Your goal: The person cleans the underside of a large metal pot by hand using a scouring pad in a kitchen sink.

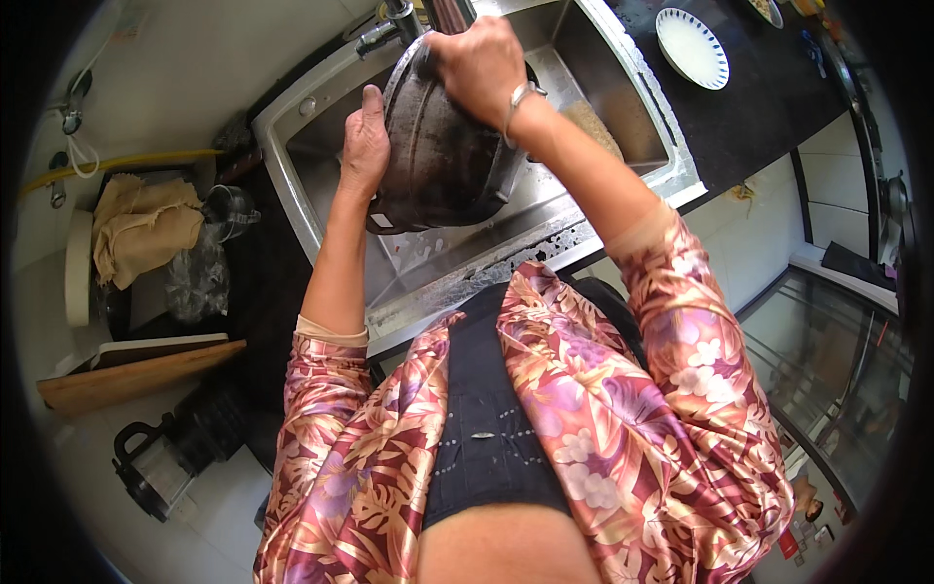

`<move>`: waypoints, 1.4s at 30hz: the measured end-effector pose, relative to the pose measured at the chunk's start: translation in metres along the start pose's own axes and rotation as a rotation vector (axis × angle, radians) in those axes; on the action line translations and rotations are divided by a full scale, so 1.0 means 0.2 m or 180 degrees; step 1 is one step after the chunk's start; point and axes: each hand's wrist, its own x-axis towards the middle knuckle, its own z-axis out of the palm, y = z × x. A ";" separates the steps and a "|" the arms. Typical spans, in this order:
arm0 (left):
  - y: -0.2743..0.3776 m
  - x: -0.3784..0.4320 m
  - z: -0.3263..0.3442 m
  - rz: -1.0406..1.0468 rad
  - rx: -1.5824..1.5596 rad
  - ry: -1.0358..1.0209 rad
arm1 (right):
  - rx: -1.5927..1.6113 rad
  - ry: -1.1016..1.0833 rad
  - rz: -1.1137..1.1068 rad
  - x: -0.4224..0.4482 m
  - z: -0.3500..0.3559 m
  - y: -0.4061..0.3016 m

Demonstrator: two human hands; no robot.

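A dark, blackened pot (pixel 445 160) is tilted over the stainless steel sink (pixel 408 255). Its underside and side face me, so I cannot see inside it. My left hand (pixel 367 139) holds the pot's left side, thumb pointing up and the other fingers largely hidden. At the upper edge, my right hand (pixel 481 69) is closed around the pot, wearing a metal bracelet (pixel 516 106) at the wrist. A metal faucet (pixel 390 33) stands just behind the pot. Right of my forearm, a tan, grainy patch (pixel 591 128) lies in the sink; what it is stays unclear.
A white bowl with a blue-patterned rim (pixel 693 50) sits on the dark counter (pixel 759 95) to the right. On the left are a tan cloth (pixel 146 226), a clear plastic bag (pixel 197 281), a glass mug (pixel 230 212), a wooden board (pixel 146 372) and a blender (pixel 171 460).
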 end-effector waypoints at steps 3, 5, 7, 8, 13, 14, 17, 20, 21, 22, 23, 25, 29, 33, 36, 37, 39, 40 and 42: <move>-0.03 0.02 -0.01 0.0128 0.0220 -0.0054 | 0.0024 -0.0035 0.0221 -0.01 -0.02 -0.01; -0.07 0.00 -0.02 0.0210 0.0286 -0.0004 | 0.0717 0.0344 -0.0554 -0.09 0.00 -0.09; 0.00 -0.03 0.01 0.0044 -0.0028 0.0031 | 0.1106 0.0029 -0.0786 -0.18 -0.05 -0.20; 0.01 -0.03 0.01 -0.0030 -0.0054 0.0012 | 0.1029 0.0074 -0.0654 -0.18 -0.05 -0.18; 0.00 0.01 0.00 -0.0158 0.0066 -0.0068 | 0.0446 0.0368 0.0723 -0.01 0.03 0.05; -0.01 0.00 0.01 -0.0069 0.0119 -0.0044 | 0.0284 0.0252 0.0483 -0.03 0.05 0.05; -0.04 -0.02 -0.01 0.0067 0.0116 0.0062 | 0.0886 -0.0040 -0.0161 -0.14 -0.06 -0.16; -0.06 0.01 -0.04 0.0164 0.0194 0.0044 | 0.0934 -0.0133 -0.0224 -0.17 -0.06 -0.16; -0.05 0.01 -0.04 0.0087 0.0223 0.0035 | 0.0524 -0.0074 -0.0065 -0.12 -0.03 -0.10; -0.03 0.01 -0.01 0.0016 0.0250 0.0008 | 0.0301 0.0001 0.0210 -0.06 0.00 -0.01; -0.01 0.01 0.00 -0.0055 0.0277 -0.0025 | 0.0074 0.0078 0.0488 -0.02 0.01 0.05; 0.00 0.01 0.02 -0.0038 0.0241 -0.0085 | 0.0213 -0.0119 0.0356 -0.02 0.01 0.06; 0.01 -0.04 0.03 -0.0020 0.0158 -0.0088 | 0.1073 0.0309 -0.0838 -0.09 -0.03 -0.05; 0.01 -0.04 0.04 -0.0205 0.0313 -0.0162 | 0.0160 -0.0273 0.0350 -0.01 -0.03 0.10; -0.01 -0.04 0.04 -0.0036 0.0290 -0.0108 | 0.0613 -0.0103 -0.0072 -0.03 -0.03 0.07; -0.02 -0.05 0.04 0.0063 0.0232 -0.0052 | 0.0716 -0.0181 -0.0295 -0.05 -0.05 0.01; -0.02 -0.05 0.04 0.0071 0.0191 -0.0065 | 0.1076 -0.0006 -0.1080 -0.11 -0.06 -0.07; 0.00 -0.05 0.04 0.0075 0.0177 -0.0075 | 0.1103 0.0009 -0.1024 -0.11 -0.05 -0.06; 0.05 -0.05 0.05 -0.0100 0.0115 -0.0124 | 0.0634 -0.0108 -0.0676 -0.06 -0.03 0.02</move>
